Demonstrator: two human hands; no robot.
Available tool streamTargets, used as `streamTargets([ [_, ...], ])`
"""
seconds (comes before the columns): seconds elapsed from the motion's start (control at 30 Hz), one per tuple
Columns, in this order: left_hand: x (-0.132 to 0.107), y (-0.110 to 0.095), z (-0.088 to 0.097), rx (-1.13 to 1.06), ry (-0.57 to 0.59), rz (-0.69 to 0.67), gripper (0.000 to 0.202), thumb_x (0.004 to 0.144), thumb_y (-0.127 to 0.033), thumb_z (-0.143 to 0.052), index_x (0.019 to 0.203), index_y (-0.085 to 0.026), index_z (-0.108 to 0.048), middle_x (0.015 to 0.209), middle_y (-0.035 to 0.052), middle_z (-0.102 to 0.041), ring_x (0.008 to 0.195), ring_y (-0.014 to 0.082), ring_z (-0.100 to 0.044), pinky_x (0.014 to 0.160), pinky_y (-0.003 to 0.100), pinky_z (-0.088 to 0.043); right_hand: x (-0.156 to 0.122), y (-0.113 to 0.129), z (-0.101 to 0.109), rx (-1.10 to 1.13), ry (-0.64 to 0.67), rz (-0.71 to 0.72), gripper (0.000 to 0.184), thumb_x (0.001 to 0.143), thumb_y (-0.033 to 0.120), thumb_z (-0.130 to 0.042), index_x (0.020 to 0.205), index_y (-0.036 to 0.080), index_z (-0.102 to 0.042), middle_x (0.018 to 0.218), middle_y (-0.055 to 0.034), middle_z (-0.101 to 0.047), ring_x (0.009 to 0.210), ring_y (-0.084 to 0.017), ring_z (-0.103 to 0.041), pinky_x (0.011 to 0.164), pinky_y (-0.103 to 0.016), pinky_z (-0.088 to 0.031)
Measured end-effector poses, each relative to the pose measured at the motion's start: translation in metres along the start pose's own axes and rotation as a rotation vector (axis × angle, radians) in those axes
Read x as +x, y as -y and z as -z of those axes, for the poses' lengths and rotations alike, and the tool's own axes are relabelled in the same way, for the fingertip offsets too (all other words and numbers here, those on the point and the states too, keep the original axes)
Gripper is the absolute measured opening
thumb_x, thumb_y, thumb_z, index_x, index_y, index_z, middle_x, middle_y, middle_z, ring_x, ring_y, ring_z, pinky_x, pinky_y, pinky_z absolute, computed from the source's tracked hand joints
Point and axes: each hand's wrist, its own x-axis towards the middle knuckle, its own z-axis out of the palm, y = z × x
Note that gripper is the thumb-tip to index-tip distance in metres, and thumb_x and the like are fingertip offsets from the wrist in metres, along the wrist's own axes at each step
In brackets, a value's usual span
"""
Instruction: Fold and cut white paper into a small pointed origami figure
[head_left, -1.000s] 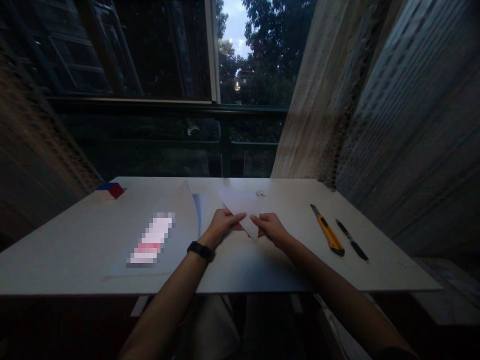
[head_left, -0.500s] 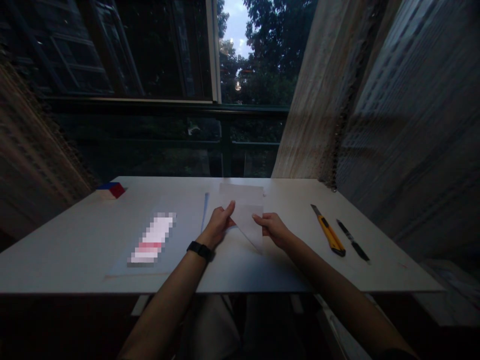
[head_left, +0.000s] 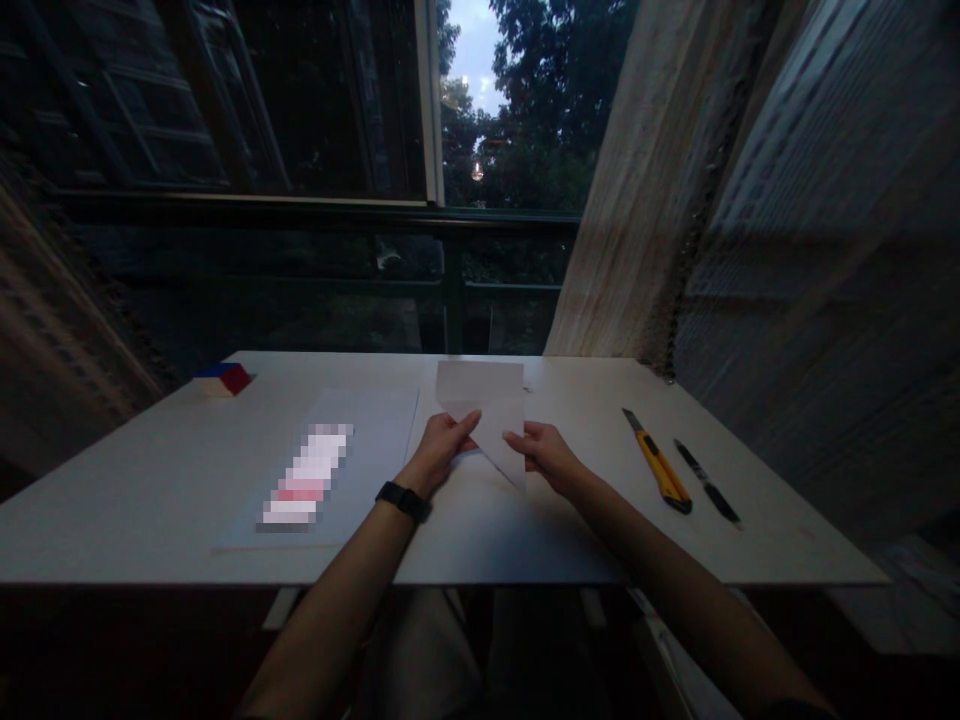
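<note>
White folded paper (head_left: 491,415) sits at the middle of the table (head_left: 150,480). I see my left hand (head_left: 441,448) and right hand (head_left: 546,452) each with its grip pinched together on the paper's near edges. A yellow cutter (head_left: 657,465) and black pen (head_left: 705,482) lie side by side, well off to the right.

matt white paper sheet (head_left: 491,420), smooth matt white table (head_left: 150,480), yellow plastic knife (head_left: 656,462), rough woven curtain (head_left: 637,190).
</note>
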Motion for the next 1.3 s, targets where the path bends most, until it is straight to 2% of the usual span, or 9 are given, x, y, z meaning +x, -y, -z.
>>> streamTargets([
  [0.1,0.004,0.0,0.005,0.017,-0.136,-0.069,0.037,0.058,-0.043,-0.074,0.064,-0.009,-0.059,0.049,0.0031,-0.058,0.049,0.0146,-0.057,0.046,0.023,-0.043,-0.002,0.001,0.001,-0.033,0.048,-0.032,0.05,0.051,0.03,-0.079,0.092,0.012,-0.058,0.068,-0.0064,-0.067,0.056,-0.018,-0.065,0.053,-0.029,-0.053],
  [0.2,0.007,0.001,0.007,0.022,-0.19,-0.101,0.038,0.059,-0.045,-0.072,0.059,-0.011,-0.057,0.046,0.0013,-0.055,0.045,0.0127,-0.054,0.045,0.023,-0.042,-0.002,0.0,0.001,-0.054,-0.013,-0.041,0.044,0.049,0.027,-0.081,0.083,0.011,-0.057,0.063,-0.0071,-0.066,0.052,-0.018,-0.064,0.052,-0.029,-0.053],
  [0.27,0.005,0.002,0.005,0.027,-0.15,-0.094,0.035,0.057,-0.042,-0.075,0.06,-0.011,-0.058,0.052,0.0025,-0.059,0.049,0.0132,-0.056,0.05,0.024,-0.045,-0.001,0.0,0.0,-0.049,-0.024,-0.024,0.043,0.049,0.028,-0.08,0.082,0.011,-0.057,0.063,-0.0072,-0.067,0.053,-0.018,-0.064,0.053,-0.03,-0.054],
  [0.37,0.0,0.005,0.0,0.087,0.015,-0.04,0.032,0.052,-0.032,-0.079,0.069,-0.01,-0.064,0.065,0.0067,-0.066,0.059,0.0155,-0.061,0.061,0.027,-0.049,-0.001,0.0,-0.002,-0.022,0.003,0.03,0.046,0.05,0.03,-0.08,0.086,0.012,-0.057,0.066,-0.0059,-0.067,0.056,-0.018,-0.065,0.056,-0.032,-0.055],
  [0.43,-0.003,0.007,-0.004,0.143,0.121,-0.014,0.031,0.051,-0.028,-0.08,0.071,-0.009,-0.067,0.068,0.0085,-0.068,0.061,0.0163,-0.062,0.063,0.027,-0.049,-0.001,0.0,-0.004,-0.013,0.022,0.049,0.048,0.05,0.031,-0.079,0.088,0.013,-0.056,0.065,-0.0043,-0.067,0.056,-0.018,-0.065,0.057,-0.033,-0.055],
  [0.5,-0.004,0.009,-0.005,0.177,0.153,-0.03,0.027,0.051,-0.025,-0.08,0.07,-0.009,-0.068,0.067,0.0086,-0.068,0.059,0.0157,-0.061,0.062,0.027,-0.048,-0.001,0.0,-0.005,-0.024,0.035,0.045,0.051,0.05,0.031,-0.079,0.09,0.013,-0.054,0.064,-0.0032,-0.066,0.054,-0.018,-0.065,0.056,-0.033,-0.054],
  [0.97,-0.002,0.002,-0.001,0.11,-0.078,-0.053,0.025,0.054,-0.03,-0.078,0.057,-0.011,-0.061,0.056,0.0047,-0.062,0.054,0.0137,-0.058,0.059,0.026,-0.049,0.0,-0.001,-0.005,-0.087,0.008,0.059,0.052,0.049,0.027,-0.079,0.092,0.015,-0.052,0.056,0.0,-0.064,0.052,-0.019,-0.064,0.051,-0.029,-0.053],
  [1.17,0.002,-0.002,0.005,0.019,-0.141,-0.109,0.025,0.055,-0.03,-0.077,0.059,-0.012,-0.06,0.066,0.0056,-0.064,0.064,0.0151,-0.061,0.068,0.029,-0.051,-0.003,0.002,-0.007,-0.126,0.0,0.022,0.054,0.047,0.027,-0.08,0.092,0.013,-0.053,0.054,-0.0001,-0.064,0.05,-0.019,-0.064,0.051,-0.029,-0.052],
  [1.3,0.005,-0.005,0.01,-0.024,-0.203,-0.155,0.024,0.055,-0.028,-0.077,0.058,-0.012,-0.06,0.062,0.0031,-0.062,0.062,0.013,-0.059,0.069,0.028,-0.051,-0.003,0.003,-0.008,-0.133,0.01,0.007,0.056,0.045,0.028,-0.08,0.092,0.012,-0.053,0.055,-0.0013,-0.064,0.05,-0.019,-0.064,0.052,-0.03,-0.052],
])
